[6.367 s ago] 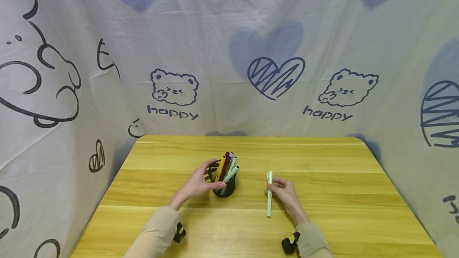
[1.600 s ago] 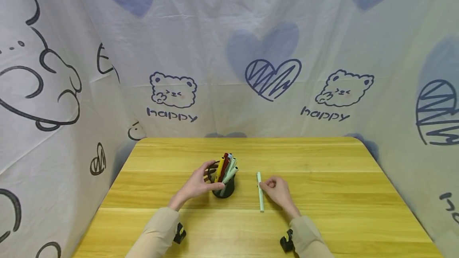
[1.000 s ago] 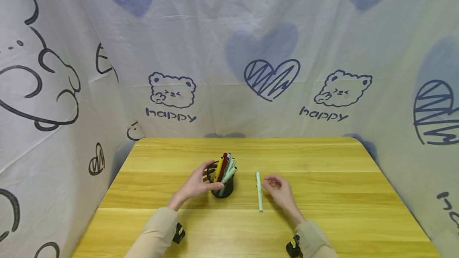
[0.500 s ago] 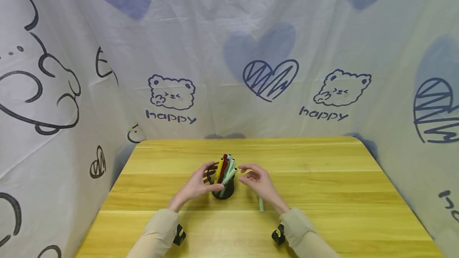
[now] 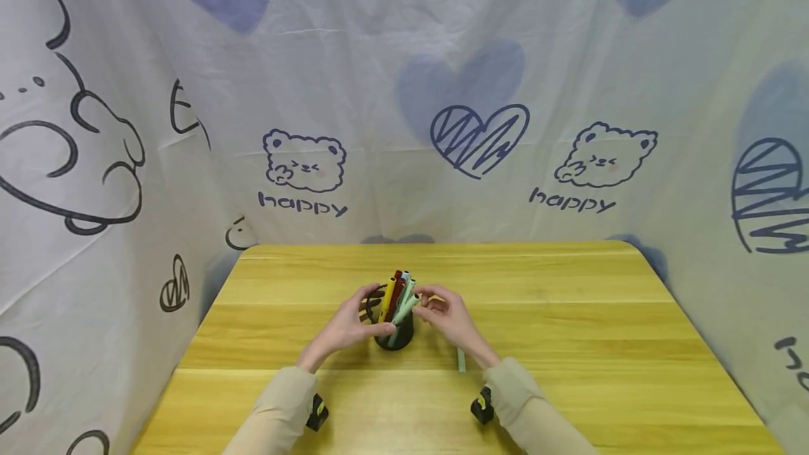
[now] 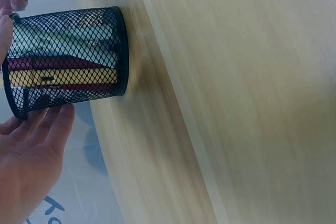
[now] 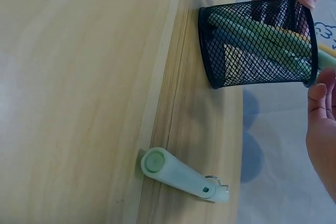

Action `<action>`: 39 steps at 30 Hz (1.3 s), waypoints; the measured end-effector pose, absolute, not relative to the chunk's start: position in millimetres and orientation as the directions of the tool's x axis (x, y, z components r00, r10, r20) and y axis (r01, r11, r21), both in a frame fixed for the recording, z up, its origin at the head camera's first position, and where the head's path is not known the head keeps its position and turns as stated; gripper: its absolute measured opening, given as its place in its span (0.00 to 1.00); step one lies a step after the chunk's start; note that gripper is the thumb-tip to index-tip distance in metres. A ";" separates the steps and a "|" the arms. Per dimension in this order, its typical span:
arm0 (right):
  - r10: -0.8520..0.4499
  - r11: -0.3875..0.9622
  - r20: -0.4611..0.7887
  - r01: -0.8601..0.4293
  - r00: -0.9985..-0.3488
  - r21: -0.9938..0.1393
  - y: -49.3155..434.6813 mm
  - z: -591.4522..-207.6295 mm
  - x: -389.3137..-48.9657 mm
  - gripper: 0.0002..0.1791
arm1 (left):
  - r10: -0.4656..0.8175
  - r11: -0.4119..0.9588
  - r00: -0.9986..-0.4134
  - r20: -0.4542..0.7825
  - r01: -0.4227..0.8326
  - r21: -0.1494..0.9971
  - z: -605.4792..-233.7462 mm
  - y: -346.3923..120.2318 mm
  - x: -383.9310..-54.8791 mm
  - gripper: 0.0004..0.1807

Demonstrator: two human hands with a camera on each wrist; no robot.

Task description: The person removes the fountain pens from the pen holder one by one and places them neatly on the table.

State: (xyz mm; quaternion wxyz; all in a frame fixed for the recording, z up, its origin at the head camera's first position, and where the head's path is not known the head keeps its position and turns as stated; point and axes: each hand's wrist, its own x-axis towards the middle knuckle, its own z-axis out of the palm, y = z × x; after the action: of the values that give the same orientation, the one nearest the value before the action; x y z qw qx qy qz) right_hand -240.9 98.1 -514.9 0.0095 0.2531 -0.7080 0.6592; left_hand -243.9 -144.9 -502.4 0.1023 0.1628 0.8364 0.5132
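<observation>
A black mesh pen holder (image 6: 68,59) stands on the table with several pens in it: a yellow pen (image 5: 388,295), dark red ones and light green ones. My left hand (image 5: 346,321) grips the holder from the left, thumb on the near side and fingers round the far side. At the holder's right, my right hand (image 5: 447,314) has thumb and index fingertip at the end of a leaning light green pen (image 5: 407,306), pinching it above the rim. Another light green pen (image 7: 181,174) lies on the table; my right wrist hides most of it in the head view.
The wood-grain table (image 5: 569,314) runs back to a white cloth (image 5: 379,90) printed with hearts and bears, which also hangs at both sides. Black wrist cameras show below each cuff.
My right hand laid a light green pen on the table, let go of it, then moved left to a pen in the holder. The left hand stayed on the holder.
</observation>
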 end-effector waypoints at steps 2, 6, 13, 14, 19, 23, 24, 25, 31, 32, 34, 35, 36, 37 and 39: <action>-0.350 0.024 0.328 -0.359 -0.877 -0.933 97.3 -514.0 -241.7 0.17 | 0.376 0.417 -0.927 -0.002 0.167 0.894 -502.3 -144.8 -243.8 0.50; -0.365 0.065 0.283 -0.328 -0.887 -0.943 96.1 -513.5 -243.6 0.16 | 0.373 0.416 -0.928 -0.004 0.163 0.895 -502.4 -144.5 -243.5 0.50; -0.393 0.140 0.206 -0.280 -0.896 -0.950 94.3 -511.2 -245.3 0.16 | 0.372 0.431 -0.928 -0.003 0.170 0.886 -502.4 -144.6 -243.2 0.51; -0.395 0.147 0.197 -0.273 -0.898 -0.951 94.5 -510.8 -245.4 0.16 | 0.372 0.434 -0.928 -0.005 0.169 0.885 -502.4 -144.7 -243.3 0.51; -0.397 0.163 0.177 -0.259 -0.901 -0.952 93.7 -509.3 -246.2 0.15 | 0.378 0.434 -0.926 -0.009 0.169 0.885 -503.1 -145.4 -243.4 0.51; -0.401 0.166 0.173 -0.257 -0.900 -0.952 92.7 -508.8 -246.6 0.14 | 0.380 0.421 -0.925 -0.001 0.171 0.891 -502.4 -145.9 -243.0 0.50; -0.404 0.164 0.177 -0.261 -0.898 -0.951 92.6 -509.2 -247.0 0.14 | 0.380 0.418 -0.925 0.000 0.171 0.892 -502.2 -146.1 -243.0 0.50; -0.408 0.160 0.183 -0.267 -0.895 -0.950 92.6 -509.7 -247.4 0.14 | 0.381 0.414 -0.925 0.001 0.172 0.894 -502.1 -146.2 -243.0 0.50; -0.410 0.149 0.202 -0.284 -0.890 -0.947 91.4 -511.5 -249.2 0.13 | 0.381 0.411 -0.925 -0.003 0.167 0.896 -503.4 -146.1 -244.6 0.50; -0.406 0.150 0.202 -0.283 -0.891 -0.948 90.9 -511.6 -249.4 0.13 | 0.380 0.412 -0.925 -0.002 0.167 0.896 -503.4 -146.1 -244.7 0.50; -0.401 0.147 0.206 -0.284 -0.893 -0.947 90.0 -511.6 -249.5 0.13 | 0.378 0.414 -0.926 -0.005 0.165 0.895 -503.6 -146.0 -244.9 0.50; -0.397 0.147 0.208 -0.286 -0.894 -0.947 89.6 -511.8 -249.6 0.12 | 0.378 0.415 -0.926 -0.005 0.164 0.895 -503.5 -146.0 -244.9 0.50; -0.393 0.148 0.212 -0.290 -0.895 -0.946 89.2 -512.0 -249.7 0.12 | 0.378 0.414 -0.926 -0.006 0.164 0.895 -503.4 -145.9 -244.9 0.50; -0.388 0.149 0.216 -0.292 -0.896 -0.945 88.9 -512.2 -249.6 0.12 | 0.378 0.413 -0.926 -0.006 0.164 0.896 -503.4 -145.9 -244.9 0.50; -0.378 0.152 0.221 -0.296 -0.899 -0.943 88.3 -512.0 -249.4 0.12 | 0.378 0.413 -0.926 -0.007 0.162 0.896 -504.1 -146.1 -245.2 0.50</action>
State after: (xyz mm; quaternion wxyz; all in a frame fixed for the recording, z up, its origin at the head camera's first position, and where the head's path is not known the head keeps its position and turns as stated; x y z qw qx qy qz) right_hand -249.4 88.3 -512.0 -0.0335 0.2223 -0.7583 0.6119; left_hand -245.2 -146.1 -504.1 0.1046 0.1619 0.8341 0.5168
